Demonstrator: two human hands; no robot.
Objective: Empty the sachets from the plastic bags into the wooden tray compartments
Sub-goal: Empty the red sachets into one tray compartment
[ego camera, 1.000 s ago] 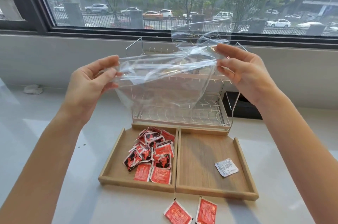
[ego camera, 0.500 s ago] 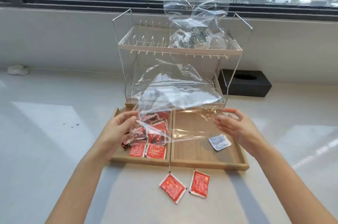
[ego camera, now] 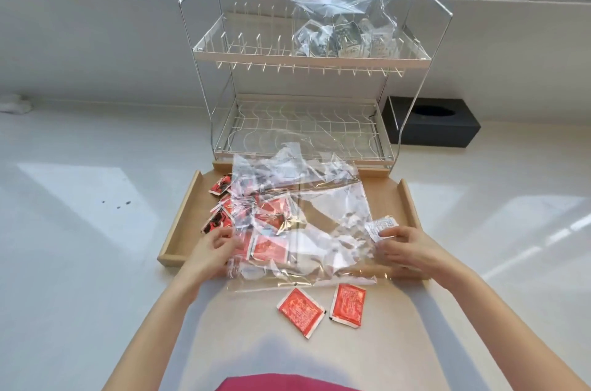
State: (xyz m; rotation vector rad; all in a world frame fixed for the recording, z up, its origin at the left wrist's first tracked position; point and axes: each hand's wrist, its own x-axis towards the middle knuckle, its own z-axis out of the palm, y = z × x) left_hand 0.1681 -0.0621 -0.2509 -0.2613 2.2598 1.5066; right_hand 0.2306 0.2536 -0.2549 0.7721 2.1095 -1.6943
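We see the empty clear plastic bag [ego camera: 319, 218] lying crumpled across both compartments of the wooden tray [ego camera: 406, 199], our left hand [ego camera: 212, 250] at its left edge with fingers curled loosely on the film over the red sachets [ego camera: 268, 246] in the left compartment, though we cannot tell whether they pinch it. Our right hand [ego camera: 403, 246] rests at the bag's right edge, fingertips just touching the white sachet [ego camera: 380, 226] in the right compartment, not clearly closed on anything. Two red sachets [ego camera: 323, 307] lie on the counter [ego camera: 80, 230] in front of the tray, and a second bag [ego camera: 345, 7] of sachets stands on the wire rack [ego camera: 256, 55].
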